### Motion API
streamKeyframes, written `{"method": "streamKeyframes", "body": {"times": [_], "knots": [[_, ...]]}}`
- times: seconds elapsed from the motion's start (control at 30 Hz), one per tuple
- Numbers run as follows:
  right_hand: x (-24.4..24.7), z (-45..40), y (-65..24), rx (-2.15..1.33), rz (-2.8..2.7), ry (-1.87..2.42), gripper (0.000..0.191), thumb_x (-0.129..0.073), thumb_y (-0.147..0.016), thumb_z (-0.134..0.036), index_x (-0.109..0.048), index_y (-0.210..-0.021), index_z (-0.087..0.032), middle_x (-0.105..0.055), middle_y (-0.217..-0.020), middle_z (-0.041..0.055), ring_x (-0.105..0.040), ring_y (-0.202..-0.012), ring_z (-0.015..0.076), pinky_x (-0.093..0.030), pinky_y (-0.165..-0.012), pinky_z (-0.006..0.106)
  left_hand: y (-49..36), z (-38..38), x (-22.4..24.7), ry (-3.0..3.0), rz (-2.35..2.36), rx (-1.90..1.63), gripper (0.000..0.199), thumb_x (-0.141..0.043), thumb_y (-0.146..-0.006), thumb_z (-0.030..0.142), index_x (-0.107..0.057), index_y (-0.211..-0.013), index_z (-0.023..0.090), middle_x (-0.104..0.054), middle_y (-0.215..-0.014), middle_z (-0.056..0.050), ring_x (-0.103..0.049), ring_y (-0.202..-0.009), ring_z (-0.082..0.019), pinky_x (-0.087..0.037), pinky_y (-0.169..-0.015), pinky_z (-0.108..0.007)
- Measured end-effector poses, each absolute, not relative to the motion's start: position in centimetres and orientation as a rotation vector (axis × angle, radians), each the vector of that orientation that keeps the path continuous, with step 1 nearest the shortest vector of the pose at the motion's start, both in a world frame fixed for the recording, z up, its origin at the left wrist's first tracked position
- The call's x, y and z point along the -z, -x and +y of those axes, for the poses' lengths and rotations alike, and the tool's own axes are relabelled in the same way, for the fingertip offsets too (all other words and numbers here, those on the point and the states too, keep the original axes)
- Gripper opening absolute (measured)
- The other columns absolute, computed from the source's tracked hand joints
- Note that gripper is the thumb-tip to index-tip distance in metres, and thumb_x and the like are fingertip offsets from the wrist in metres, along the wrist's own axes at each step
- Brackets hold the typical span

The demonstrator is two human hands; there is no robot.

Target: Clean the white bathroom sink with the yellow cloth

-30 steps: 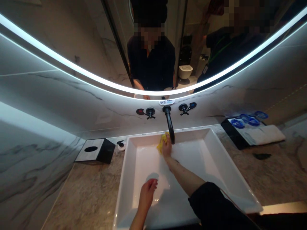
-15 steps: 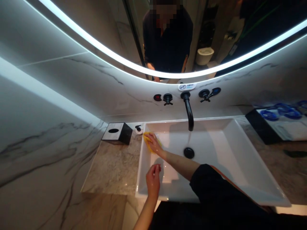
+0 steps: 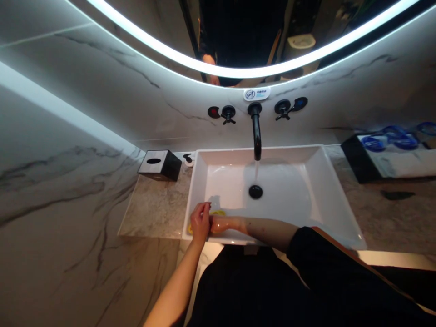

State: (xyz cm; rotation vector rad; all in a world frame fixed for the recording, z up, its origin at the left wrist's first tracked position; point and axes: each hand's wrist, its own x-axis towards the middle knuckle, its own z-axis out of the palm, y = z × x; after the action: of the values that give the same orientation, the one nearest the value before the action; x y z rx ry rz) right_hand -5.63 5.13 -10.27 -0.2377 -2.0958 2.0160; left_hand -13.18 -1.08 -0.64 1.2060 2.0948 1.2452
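My right hand (image 3: pixel 220 224) presses a yellow cloth (image 3: pixel 218 212) against the near left corner of the white sink (image 3: pixel 282 181). Part of the cloth is hidden under both hands. Just left of it, and overlapping it in view, my left hand (image 3: pixel 200 220) is raised with its fingers curled together; whatever they may hold is too small to make out. Water runs from the black faucet (image 3: pixel 257 136) onto the round black drain cover (image 3: pixel 255 191).
A tissue box (image 3: pixel 160 165) and a small pump bottle (image 3: pixel 188 160) stand left of the sink. To the right are a black tray (image 3: pixel 361 159) with blue-marked items and a dark flat object (image 3: pixel 397 195). A lit mirror (image 3: pixel 238 71) hangs above.
My right hand has moved with the cloth from the sink's far left corner to its near left corner, beside my left hand. The view has tilted downward.
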Motion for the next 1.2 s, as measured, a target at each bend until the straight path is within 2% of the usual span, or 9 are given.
{"method": "streamKeyframes", "body": {"times": [0.07,0.23,0.5,0.6,0.7,0.8,0.97,1.1,1.2], "knots": [[9.9,6.4,2.6,-2.058,-2.145,0.128,0.01,-0.066,-0.08,-0.02,-0.075,-0.086,-0.019,-0.068,-0.089,0.0019,-0.059,-0.088,0.0179,-0.051,-0.094,0.034,12.9,-0.6,1.0,-1.194,2.071,-1.184,0.037,-0.049,-0.089,0.049,-0.07,-0.09,0.018,-0.072,-0.09,-0.008,-0.065,-0.087,-0.021,-0.05,-0.084,-0.032],[8.3,9.6,-9.6,-2.187,-2.309,-0.06,0.035,-0.059,-0.07,-0.012,-0.08,-0.097,-0.019,-0.061,-0.104,0.0049,-0.058,-0.096,0.0176,-0.045,-0.101,0.035,12.6,-0.1,2.7,-1.289,2.089,-1.008,0.042,-0.048,-0.089,0.051,-0.072,-0.093,0.018,-0.074,-0.095,-0.009,-0.066,-0.091,-0.022,-0.048,-0.08,-0.031],[5.3,12.5,-27.4,-2.296,-2.459,0.419,0.034,-0.051,-0.068,-0.011,-0.081,-0.078,-0.022,-0.06,-0.098,0.0043,-0.059,-0.094,0.0165,-0.048,-0.094,0.03,13.1,0.1,4.7,-1.237,2.161,-0.863,0.049,-0.047,-0.085,0.056,-0.073,-0.097,0.016,-0.076,-0.098,-0.012,-0.069,-0.091,-0.026,-0.05,-0.086,-0.037],[6.1,13.1,-29.7,-2.057,-2.663,0.708,0.034,-0.049,-0.066,-0.007,-0.08,-0.072,-0.02,-0.065,-0.098,0.0068,-0.062,-0.09,0.0179,-0.051,-0.089,0.031,13.2,0.2,4.9,-1.212,2.188,-0.857,0.052,-0.045,-0.085,0.056,-0.073,-0.1,0.015,-0.076,-0.101,-0.014,-0.069,-0.094,-0.027,-0.05,-0.089,-0.038],[7.9,12.4,-28.0,-1.492,-2.744,1.01,0.042,-0.049,-0.078,-0.008,-0.079,-0.106,-0.017,-0.064,-0.124,0.0134,-0.062,-0.112,0.025,-0.048,-0.106,0.041,13.1,0.2,5.1,-1.181,2.204,-0.862,0.054,-0.045,-0.084,0.057,-0.073,-0.102,0.015,-0.076,-0.103,-0.014,-0.069,-0.094,-0.028,-0.05,-0.09,-0.039],[10.1,10.1,-22.9,-1.339,-2.764,0.869,0.047,-0.045,-0.093,-0.014,-0.061,-0.138,-0.018,-0.053,-0.148,0.0133,-0.046,-0.139,0.0259,-0.034,-0.122,0.047,13.1,0.1,5.0,-1.145,2.218,-0.873,0.056,-0.044,-0.083,0.058,-0.073,-0.102,0.014,-0.076,-0.103,-0.015,-0.069,-0.095,-0.028,-0.05,-0.09,-0.04],[12.7,8.0,-11.0,-1.015,-2.877,0.262,0.046,-0.054,-0.092,-0.011,-0.06,-0.137,-0.017,-0.053,-0.15,0.01,-0.031,-0.15,0.0261,-0.028,-0.126,0.05,13.0,0.1,4.6,-1.11,2.226,-0.887,0.055,-0.044,-0.084,0.057,-0.073,-0.101,0.014,-0.076,-0.102,-0.014,-0.069,-0.096,-0.029,-0.05,-0.091,-0.04],[12.8,11.4,-1.9,-0.884,-2.863,0.294,0.053,-0.044,-0.093,-0.002,-0.056,-0.141,-0.02,-0.044,-0.157,0.0057,-0.018,-0.155,0.0237,-0.023,-0.129,0.046,13.0,0.1,4.3,-1.087,2.238,-0.872,0.055,-0.043,-0.083,0.058,-0.073,-0.101,0.014,-0.076,-0.1,-0.014,-0.069,-0.094,-0.029,-0.05,-0.089,-0.041],[12.3,16.4,2.2,-0.755,-2.88,0.398,0.051,-0.042,-0.097,-0.004,-0.057,-0.141,-0.023,-0.033,-0.164,0.0051,-0.017,-0.155,0.024,-0.02,-0.129,0.044,13.2,0.0,4.3,-1.058,2.245,-0.856,0.055,-0.043,-0.083,0.059,-0.072,-0.102,0.016,-0.076,-0.101,-0.013,-0.069,-0.096,-0.029,-0.05,-0.091,-0.041]]}}
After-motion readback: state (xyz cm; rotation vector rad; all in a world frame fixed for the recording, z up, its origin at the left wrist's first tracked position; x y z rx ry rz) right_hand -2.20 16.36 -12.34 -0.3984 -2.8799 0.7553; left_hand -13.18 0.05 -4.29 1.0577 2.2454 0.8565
